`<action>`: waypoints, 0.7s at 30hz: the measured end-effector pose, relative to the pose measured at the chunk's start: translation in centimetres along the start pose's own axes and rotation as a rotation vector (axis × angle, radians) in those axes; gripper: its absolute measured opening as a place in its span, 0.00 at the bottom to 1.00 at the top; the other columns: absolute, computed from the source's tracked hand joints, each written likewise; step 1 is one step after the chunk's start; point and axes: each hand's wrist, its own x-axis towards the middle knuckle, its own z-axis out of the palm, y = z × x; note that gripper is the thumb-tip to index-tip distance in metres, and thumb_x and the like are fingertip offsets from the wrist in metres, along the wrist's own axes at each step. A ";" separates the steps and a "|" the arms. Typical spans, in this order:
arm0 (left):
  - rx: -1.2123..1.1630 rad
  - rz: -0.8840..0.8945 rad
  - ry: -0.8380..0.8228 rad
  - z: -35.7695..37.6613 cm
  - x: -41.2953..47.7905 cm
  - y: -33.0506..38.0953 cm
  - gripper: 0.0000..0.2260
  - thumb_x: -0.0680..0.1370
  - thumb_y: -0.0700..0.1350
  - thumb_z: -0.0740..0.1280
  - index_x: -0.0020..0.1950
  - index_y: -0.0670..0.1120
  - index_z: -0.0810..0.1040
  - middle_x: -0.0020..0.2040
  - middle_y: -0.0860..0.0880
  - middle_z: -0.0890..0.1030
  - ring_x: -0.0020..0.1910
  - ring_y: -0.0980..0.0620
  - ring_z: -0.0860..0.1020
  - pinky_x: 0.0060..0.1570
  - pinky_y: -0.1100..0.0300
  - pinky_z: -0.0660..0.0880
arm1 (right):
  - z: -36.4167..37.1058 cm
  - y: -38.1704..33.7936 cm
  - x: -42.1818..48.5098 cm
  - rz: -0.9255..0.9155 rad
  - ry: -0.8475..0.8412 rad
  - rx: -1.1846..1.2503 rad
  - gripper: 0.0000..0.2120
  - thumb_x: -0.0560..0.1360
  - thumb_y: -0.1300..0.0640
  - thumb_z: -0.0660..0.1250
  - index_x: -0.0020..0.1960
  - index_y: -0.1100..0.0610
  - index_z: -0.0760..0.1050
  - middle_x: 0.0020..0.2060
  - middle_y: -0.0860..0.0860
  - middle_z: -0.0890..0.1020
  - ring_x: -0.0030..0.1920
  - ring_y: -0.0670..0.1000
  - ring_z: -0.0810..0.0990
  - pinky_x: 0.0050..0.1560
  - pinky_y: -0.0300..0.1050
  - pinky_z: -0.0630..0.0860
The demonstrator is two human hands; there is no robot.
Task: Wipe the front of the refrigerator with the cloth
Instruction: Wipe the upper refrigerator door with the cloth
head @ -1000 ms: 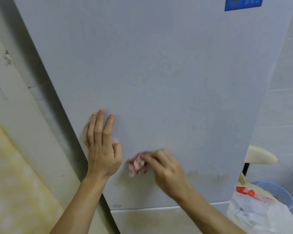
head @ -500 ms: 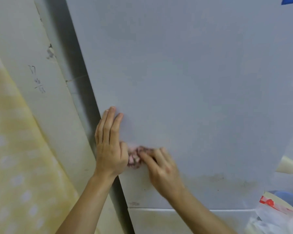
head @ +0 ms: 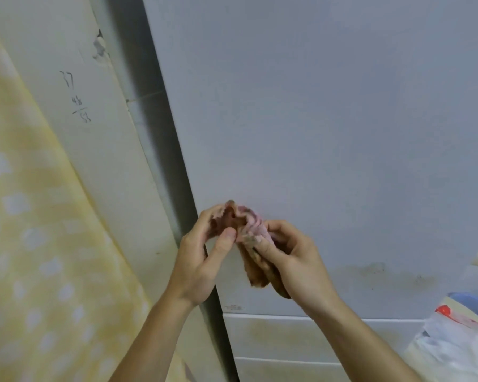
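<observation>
My left hand (head: pixel 202 260) is now off the fridge (head: pixel 315 133) behind my fingers; it and my right hand (head: pixel 295 260) pinch the cloth (head: pixel 253 230), so wiping pauses.

Lifted the left hand (head: pixel 202 252) off the refrigerator (head: pixel 315 119), flat there before; now pinching the cloth (head: pixel 253 232) with it, opposite the right hand (head: pixel 293 260), held between both.

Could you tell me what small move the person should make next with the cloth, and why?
Probably turn the cloth to its pinker face and press it on the smudged band low on the refrigerator door. The left hand and right hand both pinch it, its hanging part looks brown, and that band looks dirty.
</observation>
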 end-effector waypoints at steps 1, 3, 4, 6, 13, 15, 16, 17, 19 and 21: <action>-0.105 -0.077 -0.030 0.0 -0.3 0.1 0.11 0.81 0.53 0.66 0.62 0.54 0.81 0.58 0.55 0.85 0.62 0.54 0.82 0.62 0.62 0.77 | -0.1 0.2 -0.2 0.094 -0.032 0.033 0.08 0.84 0.57 0.67 0.56 0.62 0.80 0.32 0.56 0.77 0.23 0.49 0.70 0.24 0.38 0.63; -0.195 -0.187 -0.049 0.0 -0.8 0.4 0.05 0.79 0.49 0.70 0.44 0.54 0.82 0.45 0.54 0.84 0.49 0.56 0.83 0.54 0.64 0.77 | -0.2 1.0 -0.7 0.274 -0.103 0.074 0.16 0.82 0.51 0.70 0.59 0.64 0.78 0.36 0.58 0.73 0.30 0.56 0.65 0.32 0.43 0.57; -0.181 -0.227 -0.020 -0.1 -1.0 0.2 0.08 0.78 0.47 0.71 0.39 0.48 0.80 0.40 0.49 0.82 0.45 0.54 0.82 0.51 0.62 0.78 | 0.0 1.2 -0.9 0.335 -0.146 0.098 0.20 0.77 0.47 0.73 0.57 0.64 0.79 0.39 0.59 0.74 0.35 0.59 0.66 0.36 0.48 0.58; -0.187 -0.309 0.031 -0.5 -1.2 -0.2 0.10 0.77 0.45 0.73 0.43 0.39 0.80 0.43 0.41 0.84 0.47 0.47 0.84 0.53 0.58 0.79 | 0.1 1.6 -1.1 0.436 -0.187 0.242 0.24 0.71 0.39 0.75 0.50 0.61 0.83 0.43 0.58 0.82 0.40 0.61 0.76 0.40 0.52 0.68; -0.322 -0.526 -0.006 -1.6 -1.3 0.8 0.11 0.78 0.45 0.71 0.58 0.44 0.85 0.55 0.44 0.88 0.56 0.45 0.86 0.58 0.49 0.81 | 0.0 1.2 -2.4 0.302 -0.183 0.249 0.18 0.81 0.43 0.67 0.63 0.54 0.83 0.58 0.52 0.87 0.58 0.53 0.87 0.48 0.40 0.82; -0.344 -0.512 -0.041 -1.8 -1.2 0.7 0.13 0.77 0.46 0.70 0.60 0.44 0.84 0.57 0.45 0.87 0.57 0.46 0.86 0.55 0.53 0.83 | -0.2 1.0 -2.4 0.187 -0.028 0.219 0.06 0.75 0.53 0.74 0.48 0.55 0.83 0.44 0.51 0.87 0.45 0.51 0.86 0.36 0.37 0.78; -0.347 -0.495 -0.045 -2.0 -1.2 0.5 0.14 0.77 0.46 0.70 0.60 0.43 0.84 0.57 0.45 0.87 0.57 0.46 0.86 0.52 0.57 0.83 | -0.5 0.8 -2.4 0.160 0.017 0.230 0.05 0.73 0.54 0.76 0.44 0.55 0.82 0.40 0.51 0.85 0.41 0.50 0.83 0.32 0.38 0.76; -0.340 -0.479 -0.047 -2.1 -1.1 0.5 0.14 0.77 0.46 0.70 0.60 0.43 0.84 0.57 0.45 0.87 0.57 0.46 0.86 0.49 0.61 0.82 | -0.7 0.4 -2.4 0.147 0.045 0.228 0.06 0.72 0.54 0.77 0.42 0.54 0.81 0.39 0.52 0.83 0.38 0.50 0.82 0.30 0.39 0.75; -0.319 -0.444 -0.072 -2.2 -1.0 0.2 0.13 0.78 0.46 0.73 0.61 0.43 0.84 0.58 0.44 0.87 0.59 0.45 0.85 0.52 0.59 0.83 | -1.1 -0.5 -2.5 0.106 0.060 0.164 0.05 0.74 0.52 0.74 0.43 0.53 0.80 0.40 0.54 0.82 0.35 0.51 0.81 0.26 0.43 0.75; -0.316 -0.414 -0.116 -2.2 -0.8 0.2 0.14 0.77 0.46 0.74 0.61 0.45 0.84 0.60 0.43 0.86 0.61 0.43 0.84 0.59 0.49 0.82 | -1.2 -1.1 -2.7 0.020 0.074 0.000 0.03 0.78 0.54 0.72 0.45 0.51 0.80 0.39 0.54 0.81 0.34 0.50 0.79 0.25 0.48 0.77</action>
